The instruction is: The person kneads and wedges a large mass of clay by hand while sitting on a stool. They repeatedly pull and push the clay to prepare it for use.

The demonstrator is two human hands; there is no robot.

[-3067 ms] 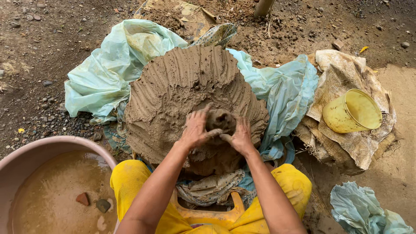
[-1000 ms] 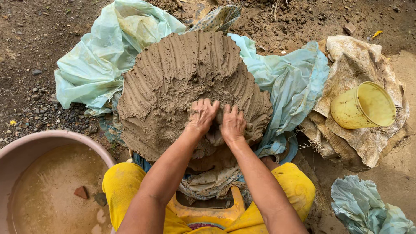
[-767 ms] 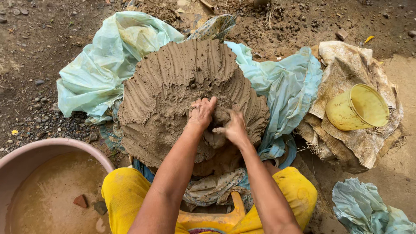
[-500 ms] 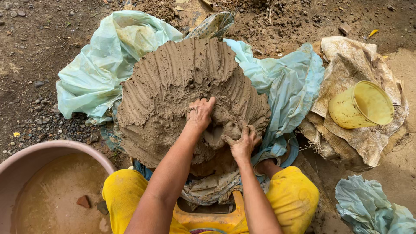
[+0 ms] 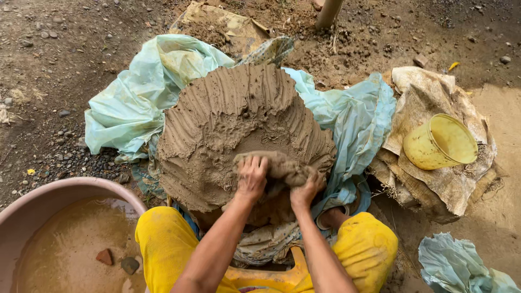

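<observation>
A lump of wet clay (image 5: 279, 165) lay at the near edge of the grooved clay mound (image 5: 233, 125), gripped by both hands: the left hand (image 5: 251, 176) pressed over it, the right hand (image 5: 306, 187) curled beneath. The mound's base was hidden by pale green plastic sheeting (image 5: 141, 97). The pink basin (image 5: 70, 190) of muddy water was cut off at the frame's corner.
</observation>
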